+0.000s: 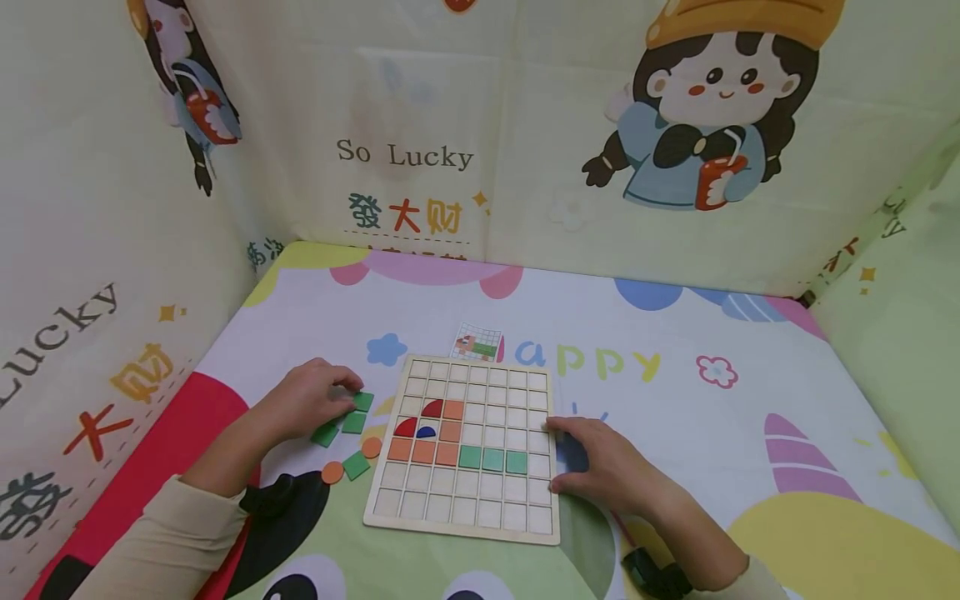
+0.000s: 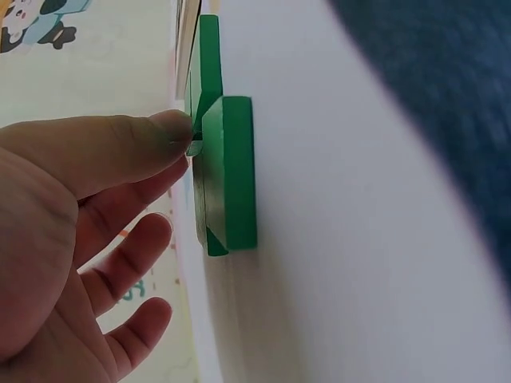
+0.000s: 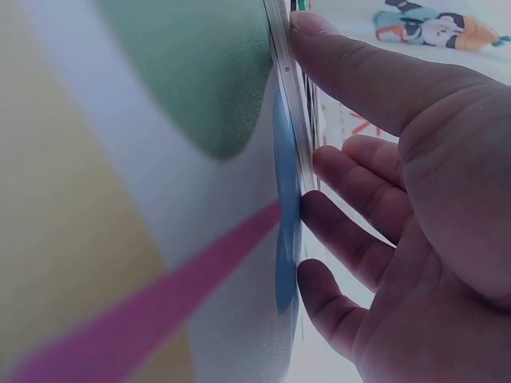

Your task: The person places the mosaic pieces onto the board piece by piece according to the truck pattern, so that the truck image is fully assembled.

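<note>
A pale wooden grid board (image 1: 480,528) lies on the table. Its cells hold orange squares (image 1: 423,452), two red quarter-circles (image 1: 406,427), a blue half-circle (image 1: 426,432) and three green squares (image 1: 492,459). Left of the board, my left hand (image 1: 311,398) is over a group of loose green square tiles (image 1: 354,422). In the left wrist view its thumb and index finger pinch at a green tile (image 2: 209,64), largely hidden behind another standing nearer. My right hand (image 1: 611,462) touches the board's right edge with thumb and fingertips, the fingers loosely bent.
Two orange discs (image 1: 372,447) and a green square (image 1: 356,465) lie near the board's left edge. Behind the board is a small printed pattern card (image 1: 477,342). Patterned cloth walls (image 1: 525,167) enclose the table's back and sides.
</note>
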`<state>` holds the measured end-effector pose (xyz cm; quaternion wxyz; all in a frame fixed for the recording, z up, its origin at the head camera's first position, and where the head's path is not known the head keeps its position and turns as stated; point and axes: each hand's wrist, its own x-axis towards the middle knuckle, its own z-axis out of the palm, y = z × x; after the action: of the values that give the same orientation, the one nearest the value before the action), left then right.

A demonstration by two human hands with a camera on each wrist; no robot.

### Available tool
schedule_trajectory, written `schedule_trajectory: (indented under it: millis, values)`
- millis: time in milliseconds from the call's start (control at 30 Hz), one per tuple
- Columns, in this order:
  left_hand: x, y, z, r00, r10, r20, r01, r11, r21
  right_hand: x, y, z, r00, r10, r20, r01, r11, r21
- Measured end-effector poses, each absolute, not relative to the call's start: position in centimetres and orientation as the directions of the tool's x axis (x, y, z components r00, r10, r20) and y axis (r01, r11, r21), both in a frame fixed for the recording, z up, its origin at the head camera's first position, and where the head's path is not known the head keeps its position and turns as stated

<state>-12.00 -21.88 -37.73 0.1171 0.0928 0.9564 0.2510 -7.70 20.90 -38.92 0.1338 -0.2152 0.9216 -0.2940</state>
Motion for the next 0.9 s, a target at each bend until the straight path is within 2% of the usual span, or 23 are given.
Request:
schedule_trajectory:
  millis: [900]
  values:
    - [-12.22, -21.34, -37.20, -0.957, 0.199, -0.211, 0.076, 0.874, 0.480, -7.69, 20.67, -38.30, -0.872, -0.469, -0.142, -0.303, 0.743, -0.597]
